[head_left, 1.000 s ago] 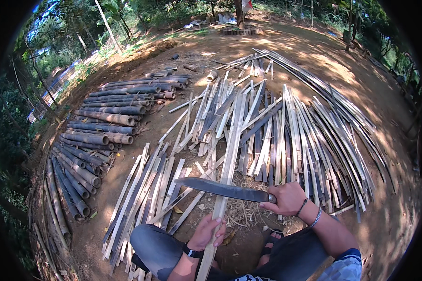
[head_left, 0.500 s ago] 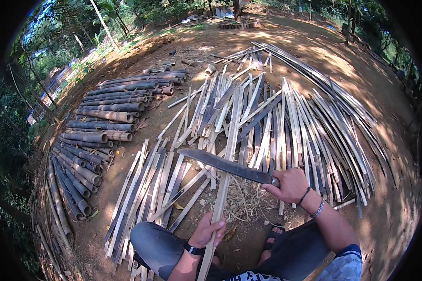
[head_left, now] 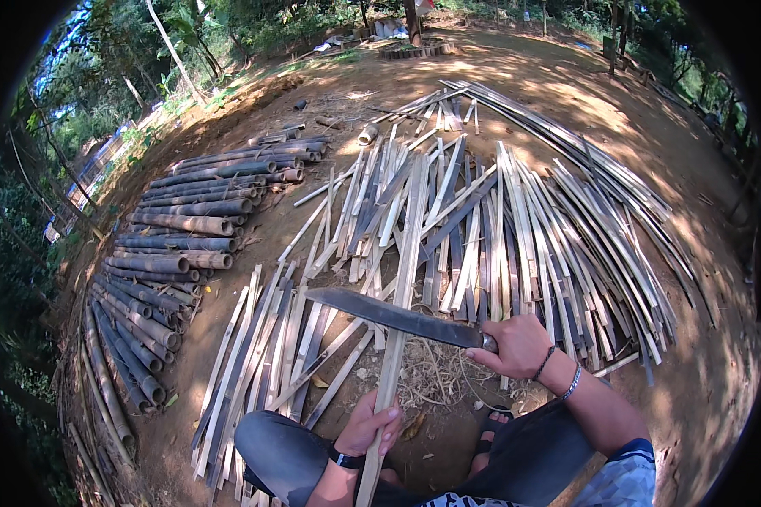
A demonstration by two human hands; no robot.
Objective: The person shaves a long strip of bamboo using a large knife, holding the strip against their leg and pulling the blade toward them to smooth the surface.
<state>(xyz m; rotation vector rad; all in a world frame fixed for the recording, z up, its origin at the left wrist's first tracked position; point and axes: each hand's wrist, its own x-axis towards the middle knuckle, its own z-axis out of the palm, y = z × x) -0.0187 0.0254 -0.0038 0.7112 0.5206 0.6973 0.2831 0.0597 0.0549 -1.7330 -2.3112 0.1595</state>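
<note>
My left hand [head_left: 368, 424] is wrapped round the lower part of a long bamboo strip [head_left: 391, 365], which slants up and away from between my knees. In my right hand [head_left: 517, 346] is the handle of a machete [head_left: 397, 318]. Its wide dark blade points left and lies across the bamboo strip, ahead of my left hand. From this view I cannot tell whether the edge bites into the strip. Pale fibre shavings [head_left: 440, 367] are scattered on the ground just beyond the strip and beneath the blade.
Split bamboo strips [head_left: 558, 245] spread in a wide pile ahead and to the right. Another bundle of strips [head_left: 254, 363] lies beside my left knee. Uncut bamboo poles [head_left: 194, 224] are stacked at the left. A tree trunk [head_left: 413, 24] stands far back.
The machete and my right hand have moved slightly left and nearer to me along the bamboo strip. My left hand keeps its hold. The whole view has shifted a little.
</note>
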